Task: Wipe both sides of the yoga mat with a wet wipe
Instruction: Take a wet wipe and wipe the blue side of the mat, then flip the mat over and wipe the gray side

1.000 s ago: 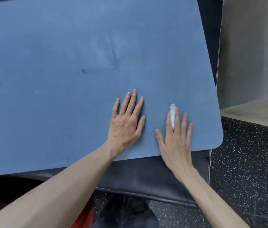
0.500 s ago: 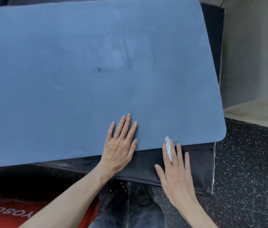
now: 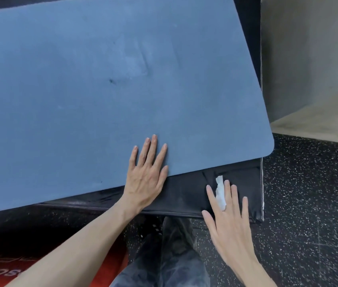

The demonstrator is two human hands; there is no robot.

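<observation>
A blue yoga mat (image 3: 106,90) lies flat across most of the view on a black padded mat (image 3: 186,193). My left hand (image 3: 146,175) rests palm down on the blue mat's near edge, fingers spread and holding nothing. My right hand (image 3: 228,216) hovers off the blue mat, over the black pad's near right corner. A crumpled white wet wipe (image 3: 220,192) is pinched between its index and middle fingers. A faint crease and a small dark speck mark the blue mat's middle.
Black speckled rubber flooring (image 3: 309,204) spreads to the right and front. A grey wall and a beige ledge (image 3: 319,121) stand at the right. A red mat with white lettering (image 3: 8,270) lies at the bottom left. My dark trouser legs (image 3: 164,255) show below.
My right hand has slid with the wipe toward me, off the blue mat's near edge onto the black pad. My left hand has also drawn back to the mat's near edge.
</observation>
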